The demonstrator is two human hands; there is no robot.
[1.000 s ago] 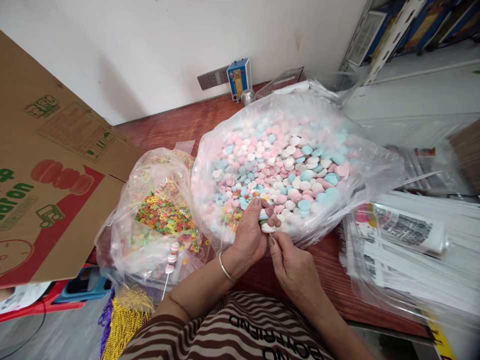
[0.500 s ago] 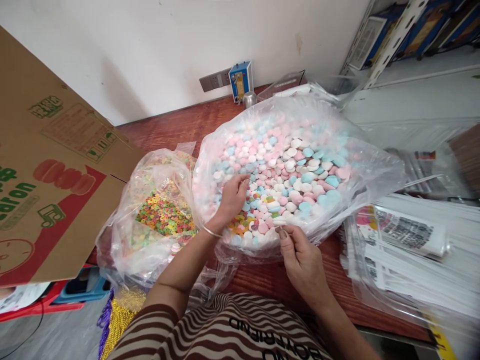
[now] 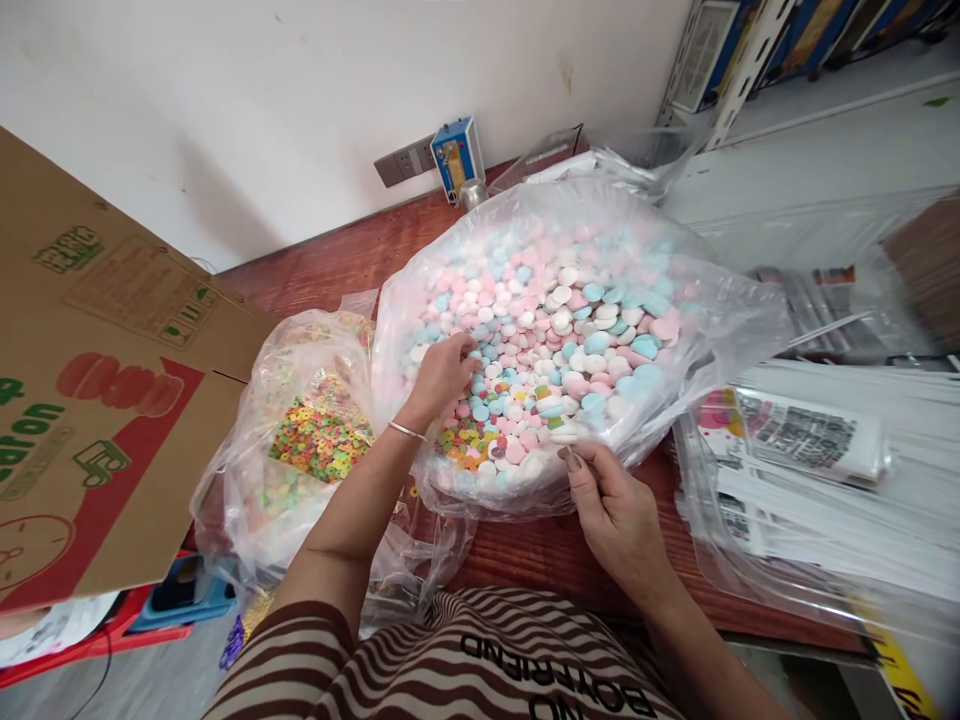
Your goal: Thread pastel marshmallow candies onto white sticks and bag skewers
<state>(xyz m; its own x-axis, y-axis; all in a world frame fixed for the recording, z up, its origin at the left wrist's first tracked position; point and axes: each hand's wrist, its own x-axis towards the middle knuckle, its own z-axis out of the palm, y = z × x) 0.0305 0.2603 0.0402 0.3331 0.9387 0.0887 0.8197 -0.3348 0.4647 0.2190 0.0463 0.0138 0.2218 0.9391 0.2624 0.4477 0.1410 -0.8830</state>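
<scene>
A large clear plastic bag (image 3: 720, 310) lies open before me, full of pink, white and blue candy discs (image 3: 592, 365). My left hand (image 3: 448, 368) reaches into its left side, fingers curled together over the candies. What they grip is hidden. At the bag's near edge, my right hand (image 3: 619, 510) pinches thumb against fingers. From its fingertips a short row of candies (image 3: 553, 408), white, blue and green, stands edge-on among the discs. Whatever joins them cannot be made out. Small colourful ring candies (image 3: 469, 442) lie in the bag's lower left.
A second clear bag (image 3: 251, 420) of colourful candy rings stands at left, beside a cardboard box (image 3: 82, 340). At right lie white packaging strips (image 3: 810, 530) and a printed packet (image 3: 817, 435). A small blue device (image 3: 457, 158) and a metal cup (image 3: 472, 194) stand near the wall.
The view has shifted slightly, so the scene sits a little further left. My left hand stays in the bag with its fingers curled; my right hand keeps its pinch at the near edge.
</scene>
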